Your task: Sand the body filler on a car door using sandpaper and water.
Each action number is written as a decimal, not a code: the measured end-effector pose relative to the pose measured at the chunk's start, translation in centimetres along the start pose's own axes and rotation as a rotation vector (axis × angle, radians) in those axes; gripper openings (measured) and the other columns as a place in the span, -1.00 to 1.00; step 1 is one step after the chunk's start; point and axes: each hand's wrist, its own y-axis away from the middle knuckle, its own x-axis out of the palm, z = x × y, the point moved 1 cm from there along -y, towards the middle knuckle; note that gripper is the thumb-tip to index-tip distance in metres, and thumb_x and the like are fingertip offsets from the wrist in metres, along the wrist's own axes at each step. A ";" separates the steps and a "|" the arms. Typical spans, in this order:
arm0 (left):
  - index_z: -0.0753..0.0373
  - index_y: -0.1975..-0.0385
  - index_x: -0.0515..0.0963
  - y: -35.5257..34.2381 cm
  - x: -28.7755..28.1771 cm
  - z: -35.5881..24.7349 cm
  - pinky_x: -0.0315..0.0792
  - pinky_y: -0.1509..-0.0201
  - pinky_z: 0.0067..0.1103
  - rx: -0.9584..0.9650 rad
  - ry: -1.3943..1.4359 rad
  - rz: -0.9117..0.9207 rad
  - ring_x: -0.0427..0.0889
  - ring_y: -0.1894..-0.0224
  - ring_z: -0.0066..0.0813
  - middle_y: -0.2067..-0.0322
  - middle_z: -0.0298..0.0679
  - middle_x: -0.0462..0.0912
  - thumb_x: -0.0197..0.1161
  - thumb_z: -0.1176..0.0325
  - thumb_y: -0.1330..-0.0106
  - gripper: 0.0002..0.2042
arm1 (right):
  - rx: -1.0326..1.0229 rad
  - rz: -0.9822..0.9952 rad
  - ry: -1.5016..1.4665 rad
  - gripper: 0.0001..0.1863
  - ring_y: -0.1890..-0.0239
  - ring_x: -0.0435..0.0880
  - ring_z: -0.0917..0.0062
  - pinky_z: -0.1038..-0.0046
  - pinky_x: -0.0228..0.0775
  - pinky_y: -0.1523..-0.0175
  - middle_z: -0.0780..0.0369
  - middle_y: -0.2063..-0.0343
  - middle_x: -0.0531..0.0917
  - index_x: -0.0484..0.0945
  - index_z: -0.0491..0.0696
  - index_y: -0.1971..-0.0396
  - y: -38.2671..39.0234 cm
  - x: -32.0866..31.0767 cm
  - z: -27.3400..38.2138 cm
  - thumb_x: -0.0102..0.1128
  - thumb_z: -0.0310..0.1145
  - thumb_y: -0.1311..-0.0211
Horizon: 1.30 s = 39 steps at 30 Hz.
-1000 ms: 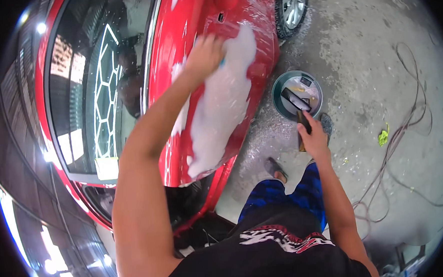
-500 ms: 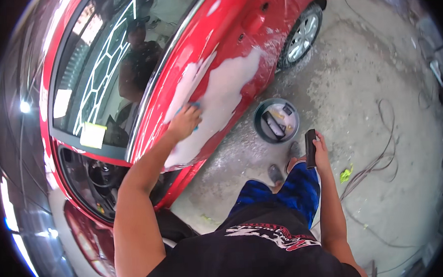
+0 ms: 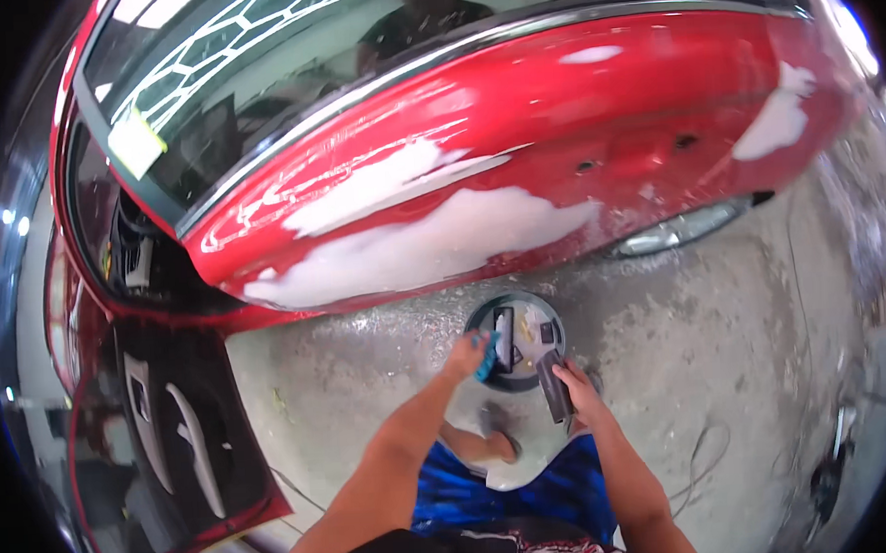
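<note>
My left hand (image 3: 464,352) has closed fingers on a teal pad (image 3: 486,356) at the left side of a dark round basin (image 3: 512,298). My right hand (image 3: 581,389) grips a dark grey oblong block (image 3: 554,386) at the basin's lower right. Inside the basin, a long black item (image 3: 504,328), smaller pieces and pale liquid show. Beyond it stands a red car (image 3: 474,95) with large whitish-grey patches (image 3: 411,243) on its side.
An open car door (image 3: 191,430) stands at my left. A hose or cable (image 3: 703,453) lies on the stained concrete floor (image 3: 726,332) at my right. My feet are just below the basin. The car's dark window (image 3: 282,65) spans the top.
My left hand has left the patched panel and moved down to the basin with the teal pad. My right hand still holds the block, now beside the basin. The view has turned, putting the car across the top.
</note>
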 end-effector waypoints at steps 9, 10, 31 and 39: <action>0.10 -0.53 0.24 -8.6 21.7 7.7 0.28 -0.48 0.06 0.016 -0.208 0.091 0.36 -0.43 0.34 -0.45 0.30 0.26 0.32 -0.25 -0.32 -0.13 | -0.464 -0.028 0.886 -0.30 -0.11 0.71 0.17 0.26 0.51 -0.23 -0.01 -0.10 0.70 0.42 -0.02 -0.43 -21.3 -7.4 -3.2 0.33 0.00 -0.42; 0.11 -0.56 0.18 -9.4 23.9 8.0 0.26 -0.50 0.04 0.066 -0.419 0.177 0.30 -0.46 0.36 -0.46 0.33 0.22 0.29 -0.20 -0.34 -0.13 | -0.446 0.017 0.977 -0.27 -0.25 0.67 0.06 0.20 0.47 -0.30 -0.09 -0.21 0.65 0.40 0.01 -0.45 -21.8 -7.7 -3.2 0.30 0.06 -0.41; 0.22 0.19 0.64 -9.4 10.8 7.0 0.56 0.07 -0.22 0.698 0.000 -0.083 0.73 0.21 -0.03 0.28 -0.07 0.74 0.59 0.18 -0.06 -0.62 | -1.034 0.111 1.154 -0.28 -0.25 0.59 -0.05 0.13 0.43 -0.37 -0.10 -0.22 0.56 0.39 0.15 -0.48 -22.7 -3.6 0.5 0.35 -0.07 -0.34; 0.34 -0.02 0.52 5.1 -21.6 -14.1 0.54 0.04 -0.32 1.028 -0.105 -1.046 0.60 0.17 -0.13 0.18 -0.03 0.55 0.56 0.35 -0.09 -0.49 | -1.047 0.194 1.153 -0.28 -0.26 0.60 0.00 0.18 0.42 -0.37 -0.09 -0.21 0.58 0.39 0.10 -0.48 -21.5 -4.0 1.2 0.36 -0.05 -0.37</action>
